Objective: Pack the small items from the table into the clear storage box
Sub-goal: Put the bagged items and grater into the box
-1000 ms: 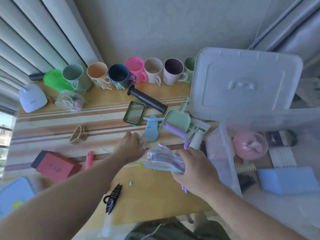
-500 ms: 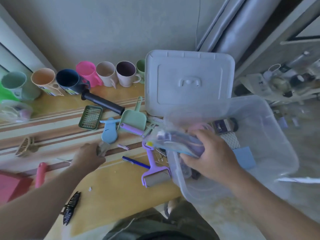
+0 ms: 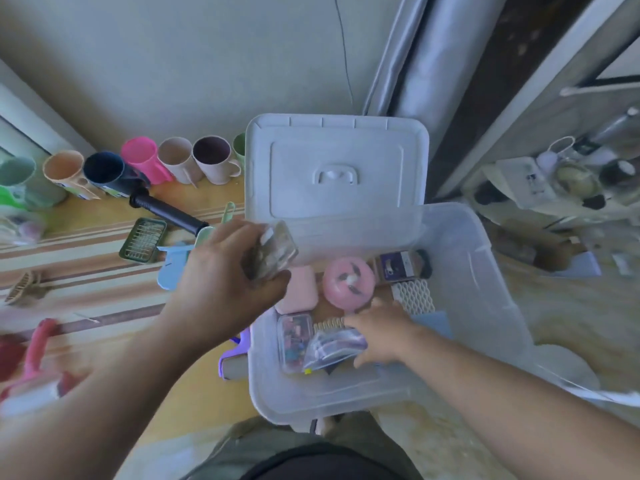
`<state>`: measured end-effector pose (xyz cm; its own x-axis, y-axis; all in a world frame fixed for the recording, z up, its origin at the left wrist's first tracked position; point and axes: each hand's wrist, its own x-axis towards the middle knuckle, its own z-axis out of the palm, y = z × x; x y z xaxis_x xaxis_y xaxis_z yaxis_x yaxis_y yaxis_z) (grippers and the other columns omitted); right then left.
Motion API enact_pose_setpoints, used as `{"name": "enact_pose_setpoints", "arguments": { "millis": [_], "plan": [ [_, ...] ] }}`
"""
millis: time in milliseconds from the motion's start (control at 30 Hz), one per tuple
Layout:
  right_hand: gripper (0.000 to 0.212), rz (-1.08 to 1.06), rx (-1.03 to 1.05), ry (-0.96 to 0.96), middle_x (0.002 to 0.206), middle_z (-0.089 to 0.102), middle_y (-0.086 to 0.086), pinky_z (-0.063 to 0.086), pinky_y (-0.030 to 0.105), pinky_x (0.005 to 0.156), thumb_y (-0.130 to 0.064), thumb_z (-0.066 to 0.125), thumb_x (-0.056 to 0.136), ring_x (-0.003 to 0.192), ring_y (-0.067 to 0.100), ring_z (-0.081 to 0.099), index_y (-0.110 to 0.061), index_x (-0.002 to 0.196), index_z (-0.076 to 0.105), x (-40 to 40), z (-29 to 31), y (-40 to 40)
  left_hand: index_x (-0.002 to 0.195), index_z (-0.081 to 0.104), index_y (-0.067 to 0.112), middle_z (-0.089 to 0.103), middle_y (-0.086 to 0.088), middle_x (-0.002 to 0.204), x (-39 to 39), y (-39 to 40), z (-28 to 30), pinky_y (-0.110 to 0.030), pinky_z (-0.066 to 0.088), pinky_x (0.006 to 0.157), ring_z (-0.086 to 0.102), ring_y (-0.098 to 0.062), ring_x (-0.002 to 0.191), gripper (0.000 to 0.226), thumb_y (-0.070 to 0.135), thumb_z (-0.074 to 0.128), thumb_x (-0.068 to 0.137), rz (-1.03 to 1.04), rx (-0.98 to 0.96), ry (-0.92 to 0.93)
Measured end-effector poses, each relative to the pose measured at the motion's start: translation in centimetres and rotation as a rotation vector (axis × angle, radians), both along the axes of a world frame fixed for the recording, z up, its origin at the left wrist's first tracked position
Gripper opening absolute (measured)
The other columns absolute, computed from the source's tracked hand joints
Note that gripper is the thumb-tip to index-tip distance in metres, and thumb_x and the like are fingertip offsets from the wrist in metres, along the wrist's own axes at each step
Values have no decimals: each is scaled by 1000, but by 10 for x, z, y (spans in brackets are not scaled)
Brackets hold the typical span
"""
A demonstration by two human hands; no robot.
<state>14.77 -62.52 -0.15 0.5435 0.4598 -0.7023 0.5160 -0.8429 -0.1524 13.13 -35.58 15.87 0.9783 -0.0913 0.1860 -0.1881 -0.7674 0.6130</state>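
Clear plastic is what both our hands are dealing with. Our left hand (image 3: 221, 282) pinches a small clear packet (image 3: 275, 251) between thumb and curled fingers, above the near-left wall of the clear storage box (image 3: 491, 278). Our right hand (image 3: 377, 336) is down inside, fingers resting on a zip bag (image 3: 334, 346) beside a small clear case (image 3: 294, 341). We judge the packet should go down into a bare patch of the floor, lowered rather than tossed, so the pink round case (image 3: 348, 284) isn't knocked. Whether our right hand grips or merely touches the bag, we cannot tell. Blur hides the packet's contents, and our forearm covers the purple roller (image 3: 235, 355) at the table (image 3: 187, 396) edge.
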Motion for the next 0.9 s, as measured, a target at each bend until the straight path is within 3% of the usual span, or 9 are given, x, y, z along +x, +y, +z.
{"name": "enact_pose_setpoints", "arguments": {
  "millis": [133,200,333,433,500,600,667,767,900],
  "plan": [
    [70,-4,90,58,126,63,4,40,41,82,-69,80,74,119,32,49,-26,124,56,2,0,-5,107,68,22,57,6,96,5,-62,-27,-20,42,73,57,-11,84,44,38,77,67,-238,33,146],
    [70,-107,162,80,127,64,0,49,43,90,-70,76,74,117,29,54,-32,129,57,7,4,-17,101,67,23,52,7,88,6,-77,-60,-26,40,71,59,-19,85,40,46,70,68,-259,114,297],
    [38,-726,638,269,110,77,-8,57,40,94,-30,73,81,104,16,72,-33,119,69,11,22,-53,99,65,21,58,1,92,-4,-112,-102,-32,45,73,60,-26,88,31,28,67,69,-255,152,449],
    [33,-970,911,537,96,79,-1,53,24,73,-8,79,87,83,12,70,-21,116,73,4,40,-70,104,64,22,65,1,95,-6,-137,-110,-31,42,68,61,-24,85,36,26,73,69,-235,76,434],
    [28,-956,911,543,89,78,-3,50,19,68,-4,78,91,77,8,68,-20,113,73,-4,40,-72,106,63,26,67,2,96,-4,-149,-116,-28,39,67,62,-23,84,40,27,75,69,-233,52,413],
    [28,-998,863,383,100,81,-2,57,30,84,-5,84,85,93,9,73,-19,108,76,-1,27,-79,124,57,29,67,1,107,0,-159,-128,-29,45,72,63,-22,89,61,38,81,69,-279,71,433],
    [23,-942,762,224,96,80,-5,59,38,87,-22,81,82,91,11,74,-28,103,74,11,18,-89,134,51,31,62,-1,115,4,-161,-137,-32,48,77,61,-23,94,75,46,83,69,-283,85,459],
    [11,-818,454,-40,88,73,-8,57,36,78,-42,64,91,83,14,67,-34,99,64,31,8,-104,135,53,27,50,-4,115,8,-152,-147,-33,48,79,58,-29,99,70,42,73,70,-205,121,492],
    [17,-708,346,19,96,71,-10,56,39,85,-42,61,94,93,20,65,-30,106,64,43,-19,-98,142,45,31,36,-6,117,3,-132,-159,-36,48,84,51,-33,104,77,25,66,68,-107,228,596]
  ]
}}
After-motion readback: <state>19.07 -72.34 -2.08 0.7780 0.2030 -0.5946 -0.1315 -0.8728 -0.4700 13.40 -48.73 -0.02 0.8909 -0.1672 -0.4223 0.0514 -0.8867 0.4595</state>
